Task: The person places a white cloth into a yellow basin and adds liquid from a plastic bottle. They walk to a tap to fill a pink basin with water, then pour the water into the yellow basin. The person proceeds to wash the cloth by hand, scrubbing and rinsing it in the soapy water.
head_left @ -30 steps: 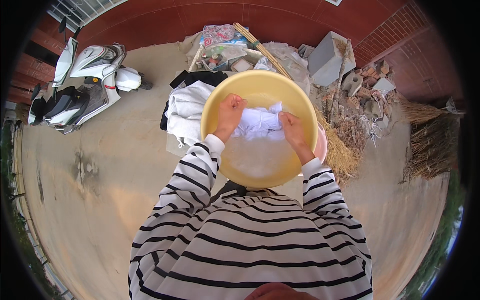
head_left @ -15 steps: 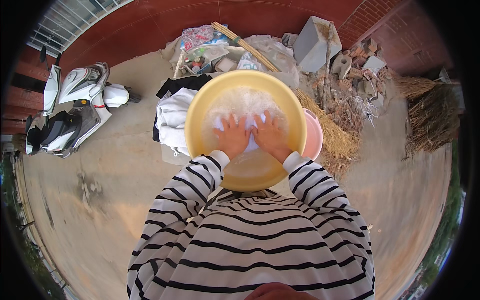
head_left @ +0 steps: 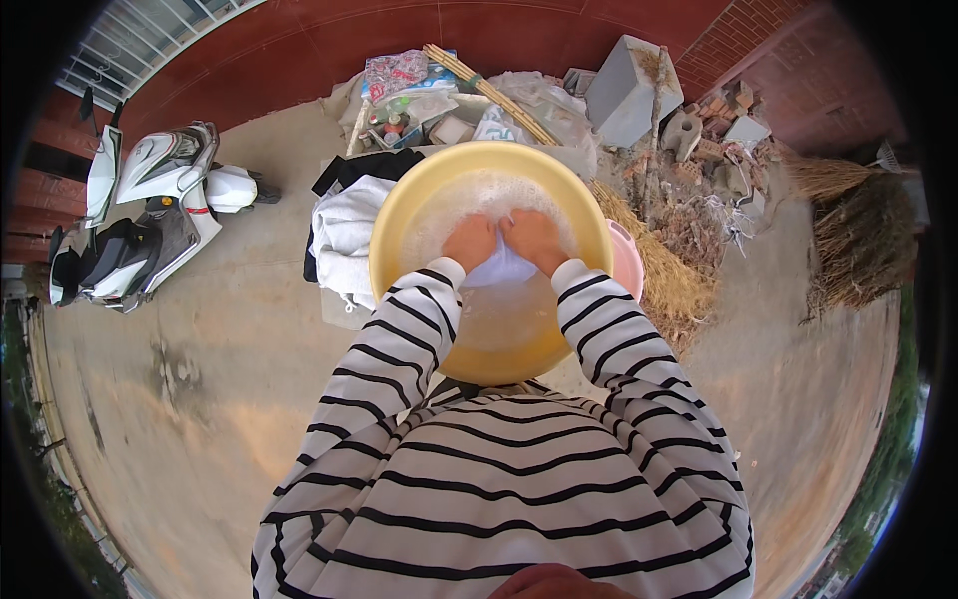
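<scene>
A yellow basin (head_left: 390,235) of cloudy water with white suds (head_left: 479,195) stands before me. My left hand (head_left: 469,243) and my right hand (head_left: 535,240) are side by side in it, fingers curled down and closed on a white cloth (head_left: 502,266). Part of the cloth spreads between my wrists, under the water; the fingertips are hidden by the suds and the backs of my hands. Left of the basin lie a white garment (head_left: 344,235) with a drawstring and a black garment (head_left: 359,171).
A pink basin (head_left: 628,262) sits partly behind the yellow one at right. Beyond are a box of odds and ends (head_left: 449,130), bamboo poles (head_left: 489,92), a grey block (head_left: 629,85), rubble, a straw broom (head_left: 669,280) and brushwood (head_left: 863,235). A white scooter (head_left: 150,215) stands far left.
My spread fingers have curled closed on the cloth. Both hands have moved slightly forward and nearer each other, and more of the cloth shows between the wrists.
</scene>
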`<control>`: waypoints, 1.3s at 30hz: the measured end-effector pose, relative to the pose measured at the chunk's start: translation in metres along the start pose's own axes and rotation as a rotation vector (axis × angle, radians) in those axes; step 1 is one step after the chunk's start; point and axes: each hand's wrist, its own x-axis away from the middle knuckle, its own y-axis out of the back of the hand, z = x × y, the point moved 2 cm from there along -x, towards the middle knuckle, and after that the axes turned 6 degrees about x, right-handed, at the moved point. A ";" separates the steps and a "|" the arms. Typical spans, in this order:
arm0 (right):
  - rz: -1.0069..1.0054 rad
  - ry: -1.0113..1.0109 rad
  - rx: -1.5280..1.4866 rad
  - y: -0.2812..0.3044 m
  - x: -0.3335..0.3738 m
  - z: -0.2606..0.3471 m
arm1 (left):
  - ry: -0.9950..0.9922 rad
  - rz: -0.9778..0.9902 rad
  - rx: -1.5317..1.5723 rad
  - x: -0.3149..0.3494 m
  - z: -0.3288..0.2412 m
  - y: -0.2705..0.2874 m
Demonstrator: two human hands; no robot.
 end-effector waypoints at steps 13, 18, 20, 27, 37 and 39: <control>-0.267 0.076 -0.190 0.018 0.082 -0.006 | -0.116 -0.283 -0.392 0.099 -0.035 0.084; -0.016 0.107 0.076 0.003 0.075 0.032 | 0.104 0.068 -0.358 0.088 -0.041 0.040; -0.064 0.148 0.248 -0.018 0.058 0.024 | 0.126 0.159 -0.451 0.070 -0.041 0.031; 0.280 0.080 0.186 -0.019 -0.001 0.016 | 0.142 0.293 -0.331 0.024 -0.023 0.028; 0.056 -0.091 -0.898 0.038 0.037 -0.020 | 0.412 -0.154 1.055 0.022 0.014 0.088; -0.050 0.009 -0.926 0.055 0.068 -0.018 | 0.313 -0.181 1.001 0.050 -0.009 0.107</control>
